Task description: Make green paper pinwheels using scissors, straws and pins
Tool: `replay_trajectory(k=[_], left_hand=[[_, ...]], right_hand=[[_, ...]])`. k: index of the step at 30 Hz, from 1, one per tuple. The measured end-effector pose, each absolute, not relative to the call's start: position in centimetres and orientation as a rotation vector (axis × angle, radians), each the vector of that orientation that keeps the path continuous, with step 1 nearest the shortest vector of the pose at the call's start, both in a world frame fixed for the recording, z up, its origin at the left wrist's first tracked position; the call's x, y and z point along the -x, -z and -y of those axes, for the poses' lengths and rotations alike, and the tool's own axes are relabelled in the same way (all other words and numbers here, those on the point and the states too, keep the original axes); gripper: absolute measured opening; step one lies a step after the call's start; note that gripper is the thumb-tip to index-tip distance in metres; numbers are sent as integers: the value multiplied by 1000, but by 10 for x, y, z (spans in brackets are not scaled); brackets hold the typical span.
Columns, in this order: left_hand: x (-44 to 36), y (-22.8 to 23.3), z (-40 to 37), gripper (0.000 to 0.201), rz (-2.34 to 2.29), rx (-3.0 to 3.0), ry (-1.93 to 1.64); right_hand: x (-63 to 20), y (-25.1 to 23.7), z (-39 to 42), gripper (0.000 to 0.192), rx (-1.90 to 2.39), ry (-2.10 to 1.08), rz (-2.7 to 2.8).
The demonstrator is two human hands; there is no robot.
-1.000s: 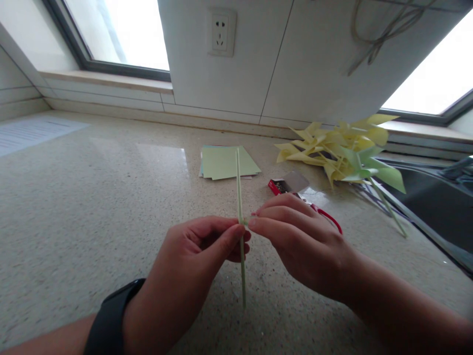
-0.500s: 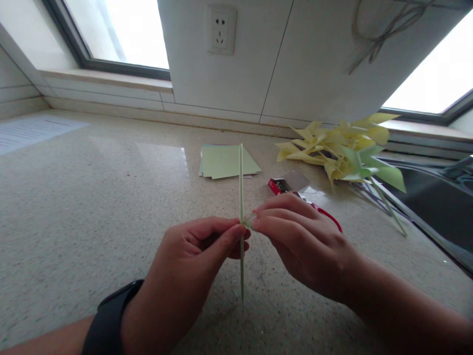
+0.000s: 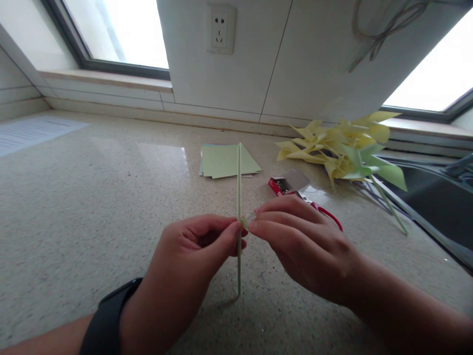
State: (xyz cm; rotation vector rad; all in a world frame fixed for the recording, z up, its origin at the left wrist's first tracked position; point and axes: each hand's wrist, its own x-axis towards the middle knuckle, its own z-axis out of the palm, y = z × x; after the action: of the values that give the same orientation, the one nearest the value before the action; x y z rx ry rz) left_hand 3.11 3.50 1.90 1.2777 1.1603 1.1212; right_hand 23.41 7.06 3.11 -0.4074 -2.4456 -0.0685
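Beyond hands, paper sheets [image 3: 225, 160], pinwheels [image 3: 343, 148] (yellow), scissors [image 3: 327, 214]

Speckled counter [image 3: 92, 197] with paper sheets [image 3: 225, 161], pinwheels [image 3: 343, 148], red box [image 3: 281, 185]

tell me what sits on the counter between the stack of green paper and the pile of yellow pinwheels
In the head view, a small red box with an open clear lid lies between the green paper stack and the yellow pinwheel pile; otherwise the countertop there is bare.

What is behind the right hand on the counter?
Behind the right hand lies a small red box and a red curved handle; the handle's remainder is hidden.
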Motion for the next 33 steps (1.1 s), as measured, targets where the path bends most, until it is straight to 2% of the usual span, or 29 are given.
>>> replay_trajectory(k=[13, 16, 22, 33], left_hand=[[-30, -14, -37, 19, -1079, -1112, -1128], [-30, -14, -38, 18, -1078, -1108, -1131], [-30, -17, -34, 13, -1120, -1200, -1087], [-33, -23, -26, 7, -1125, -1259, -1096]], right_hand=[[-235, -33, -69, 30, 432, 108, 2422], [-233, -34, -68, 28, 496, 23, 2396], [-227, -34, -61, 9, 740, -300, 2235], [-216, -36, -53, 14, 961, -381, 2098]])
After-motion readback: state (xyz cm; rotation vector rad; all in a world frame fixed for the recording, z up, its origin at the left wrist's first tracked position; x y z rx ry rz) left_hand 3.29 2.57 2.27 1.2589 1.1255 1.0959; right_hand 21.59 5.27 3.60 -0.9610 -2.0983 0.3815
